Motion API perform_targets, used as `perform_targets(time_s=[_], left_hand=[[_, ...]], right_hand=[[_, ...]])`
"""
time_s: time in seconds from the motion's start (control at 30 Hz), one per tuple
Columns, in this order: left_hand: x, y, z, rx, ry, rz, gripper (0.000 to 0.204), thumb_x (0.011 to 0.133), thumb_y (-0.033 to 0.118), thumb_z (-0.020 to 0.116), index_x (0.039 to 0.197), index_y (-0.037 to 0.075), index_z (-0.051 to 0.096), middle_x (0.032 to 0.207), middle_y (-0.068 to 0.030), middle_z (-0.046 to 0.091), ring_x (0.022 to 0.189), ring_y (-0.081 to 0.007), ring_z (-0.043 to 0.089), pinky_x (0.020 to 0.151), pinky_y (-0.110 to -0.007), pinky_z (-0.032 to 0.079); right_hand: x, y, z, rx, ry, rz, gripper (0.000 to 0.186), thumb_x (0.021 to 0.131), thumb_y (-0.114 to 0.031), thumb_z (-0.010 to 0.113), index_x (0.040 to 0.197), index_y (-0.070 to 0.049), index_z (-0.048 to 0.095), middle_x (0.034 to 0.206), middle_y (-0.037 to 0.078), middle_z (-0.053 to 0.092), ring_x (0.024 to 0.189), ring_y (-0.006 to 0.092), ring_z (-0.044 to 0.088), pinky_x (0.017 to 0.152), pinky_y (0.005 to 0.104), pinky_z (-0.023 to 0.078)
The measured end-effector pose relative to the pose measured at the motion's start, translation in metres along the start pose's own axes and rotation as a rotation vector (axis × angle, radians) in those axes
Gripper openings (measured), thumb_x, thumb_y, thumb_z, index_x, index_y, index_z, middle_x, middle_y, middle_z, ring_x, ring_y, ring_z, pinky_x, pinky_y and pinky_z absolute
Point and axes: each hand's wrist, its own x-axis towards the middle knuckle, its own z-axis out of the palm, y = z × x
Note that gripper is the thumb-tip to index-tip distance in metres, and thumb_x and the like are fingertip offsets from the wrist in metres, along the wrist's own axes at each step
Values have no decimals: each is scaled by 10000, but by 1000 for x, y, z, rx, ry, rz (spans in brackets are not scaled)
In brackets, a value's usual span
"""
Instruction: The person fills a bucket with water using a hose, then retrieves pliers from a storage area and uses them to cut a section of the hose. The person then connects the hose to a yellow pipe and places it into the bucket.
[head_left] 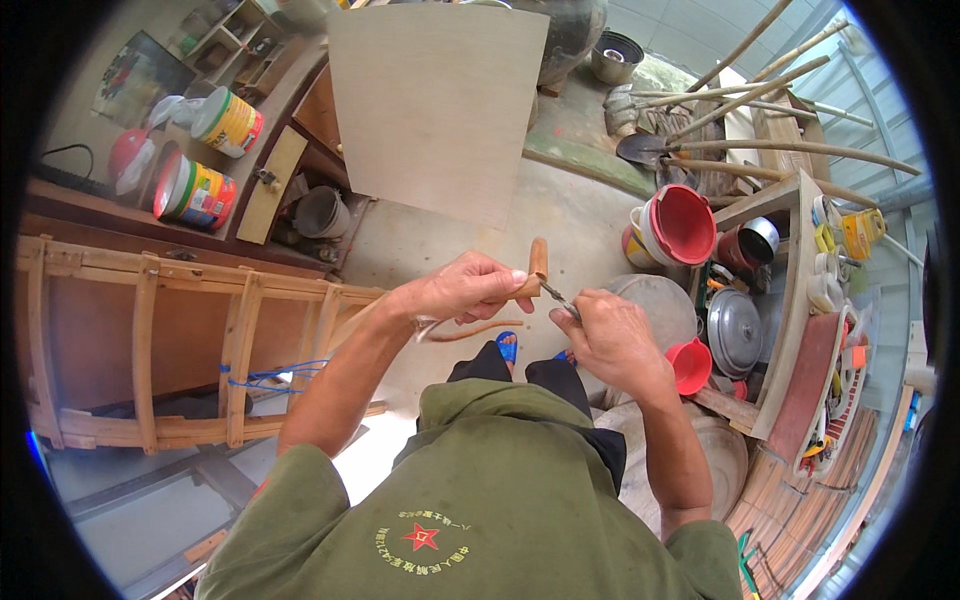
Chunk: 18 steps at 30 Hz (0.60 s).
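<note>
My left hand is closed on a short brown wooden piece, round like a handle. One part of it points away from me and another lies against my fingers. In my right hand is a slim metal tool, its tip touching the wood; my fingers hide the rest, so its exact kind is unclear. A thin curved reddish-brown strip shows below my left hand, and I cannot tell whether it is held or lies on the floor.
A wooden ladder-like frame lies to the left. Beyond stands a large pale board. At the right are a red bucket, a red scoop, a pot lid and a shovel. Paint-style buckets stand on a cabinet.
</note>
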Motion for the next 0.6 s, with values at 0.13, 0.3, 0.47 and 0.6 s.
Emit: perform_targets(time_s=[0.13, 0.3, 0.47, 0.6], left_hand=[[6, 0, 13, 333, 196, 103, 488, 1099, 429, 584, 1069, -12, 790, 605, -39, 490, 557, -146, 415, 550, -356, 390], [7, -6, 37, 606, 478, 162, 430, 1073, 411, 622, 1023, 18, 790, 619, -86, 543, 596, -211, 569, 582, -388, 459], [4, -19, 54, 937, 619, 183, 311, 1038, 390, 670, 1037, 100, 783, 728, -192, 689, 699, -386, 702, 624, -492, 530], [6, -28, 57, 1110, 691, 138, 297, 1022, 404, 689, 1017, 115, 754, 701, -158, 694, 668, -366, 721, 599, -486, 552]], right_hand=[[0, 2, -4, -117, -4, -11, 426, 1014, -298, 669, 786, 56, 731, 815, 289, 709, 837, 478, 715, 750, 546, 544], [6, -6, -13, -183, -97, 60, 482, 1008, -347, 666, 737, 46, 732, 742, 302, 683, 786, 485, 710, 735, 563, 534], [13, -3, -11, -205, -201, 80, 526, 1004, -392, 660, 730, 50, 733, 748, 303, 684, 804, 482, 712, 743, 560, 542], [21, 1, 3, -200, -197, 76, 528, 998, -400, 668, 734, 50, 745, 732, 294, 690, 775, 481, 718, 755, 556, 561]])
